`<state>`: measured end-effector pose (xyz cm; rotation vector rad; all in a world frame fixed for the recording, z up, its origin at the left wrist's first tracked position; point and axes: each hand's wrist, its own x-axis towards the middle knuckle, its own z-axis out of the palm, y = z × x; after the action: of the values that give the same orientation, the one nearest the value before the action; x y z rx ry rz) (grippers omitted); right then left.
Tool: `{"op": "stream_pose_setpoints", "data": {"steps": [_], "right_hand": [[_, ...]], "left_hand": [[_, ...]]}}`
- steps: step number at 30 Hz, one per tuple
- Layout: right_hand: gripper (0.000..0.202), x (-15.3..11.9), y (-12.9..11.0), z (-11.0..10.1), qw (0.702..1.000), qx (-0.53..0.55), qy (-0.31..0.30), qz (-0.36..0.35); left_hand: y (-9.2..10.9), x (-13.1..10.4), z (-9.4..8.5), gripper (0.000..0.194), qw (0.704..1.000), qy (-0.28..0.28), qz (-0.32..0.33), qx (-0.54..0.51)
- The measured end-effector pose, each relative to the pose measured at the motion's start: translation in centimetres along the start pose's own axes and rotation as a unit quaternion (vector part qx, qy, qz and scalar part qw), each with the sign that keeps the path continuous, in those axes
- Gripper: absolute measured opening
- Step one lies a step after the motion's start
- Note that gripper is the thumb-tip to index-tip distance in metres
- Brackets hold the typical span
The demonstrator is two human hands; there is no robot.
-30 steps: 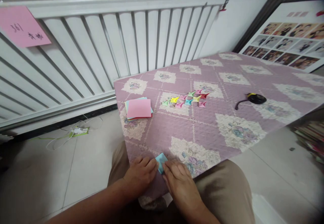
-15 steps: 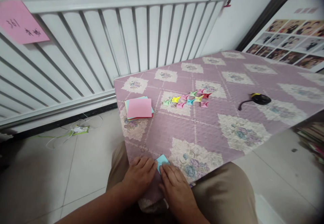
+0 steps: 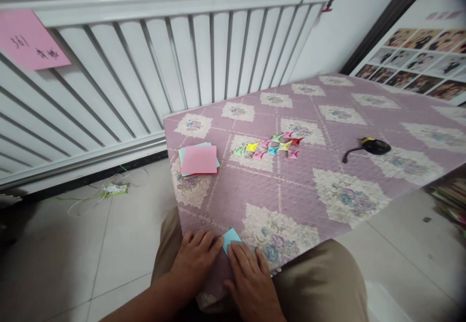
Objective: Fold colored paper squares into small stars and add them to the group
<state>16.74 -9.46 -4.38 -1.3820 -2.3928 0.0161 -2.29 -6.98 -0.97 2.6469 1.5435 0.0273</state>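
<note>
A small light-blue paper (image 3: 231, 237) lies near the table's front corner, partly covered by fingers. My left hand (image 3: 198, 256) rests at its left edge, fingers together and fingertips touching it. My right hand (image 3: 249, 273) presses on its lower right part, with the fingers stretched out and lying flat. Farther left on the table is a stack of coloured paper with a pink sheet (image 3: 199, 159) on top. Several small folded paper pieces, among them a yellow one (image 3: 251, 147) and a blue one (image 3: 273, 151), sit in two rows mid-table.
The table wears a purple floral cloth (image 3: 243, 191). A black object with a curved stem (image 3: 376, 146) lies at the right. Behind are a white radiator (image 3: 218, 55) and a photo board (image 3: 418, 55). A power strip (image 3: 117, 189) is on the floor at the left.
My right hand's fingers have spread a little over the blue paper. My left hand has shifted slightly left and down in the picture, as the whole view moved slightly.
</note>
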Motion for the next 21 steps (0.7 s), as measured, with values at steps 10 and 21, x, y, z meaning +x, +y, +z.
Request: {"op": "stream_pose_setpoints", "data": {"steps": [10, 21], "right_hand": [[0.041, 0.0, 0.0, -0.7, 1.000, -0.027, 0.001, -0.013], [0.036, 0.6, 0.0, -1.1, 1.000, 0.002, -0.015, 0.009]], "left_hand": [[0.6, 0.3, -0.6, 0.036, 0.999, -0.037, -0.033, -0.003], [0.8, 1.9, -0.4, 0.014, 0.996, -0.021, -0.010, -0.090]]}}
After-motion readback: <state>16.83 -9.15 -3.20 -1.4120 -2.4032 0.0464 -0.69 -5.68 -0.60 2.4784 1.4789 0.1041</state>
